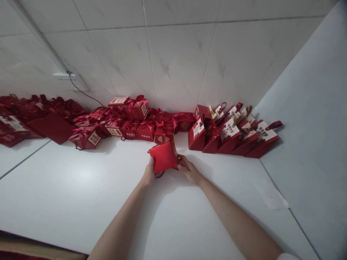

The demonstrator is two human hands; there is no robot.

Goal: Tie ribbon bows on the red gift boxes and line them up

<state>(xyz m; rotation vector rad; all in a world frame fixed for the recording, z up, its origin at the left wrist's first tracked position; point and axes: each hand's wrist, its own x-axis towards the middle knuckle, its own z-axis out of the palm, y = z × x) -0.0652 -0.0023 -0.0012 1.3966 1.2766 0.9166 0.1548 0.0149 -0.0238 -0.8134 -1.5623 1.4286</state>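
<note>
A red gift box (pixel 164 157) is held between my two hands over the white table, a plain bright face turned toward me. My left hand (pixel 149 172) grips its left side, thumb on the near face. On the right side, the fingers of my right hand (pixel 189 170) are closed on its edge. A dark red cord loop shows under the box near my left hand. Just behind it stands a row of red gift boxes tied with ribbons (pixel 146 130).
Triangular red gift boxes with strap handles (pixel 229 131) stand at the right by a pale panel (pixel 311 119). More red boxes (pixel 54 126) crowd the left. A power socket (pixel 71 80) with a cable is on the tiled wall. Something pale and flat (pixel 272 195) lies at right.
</note>
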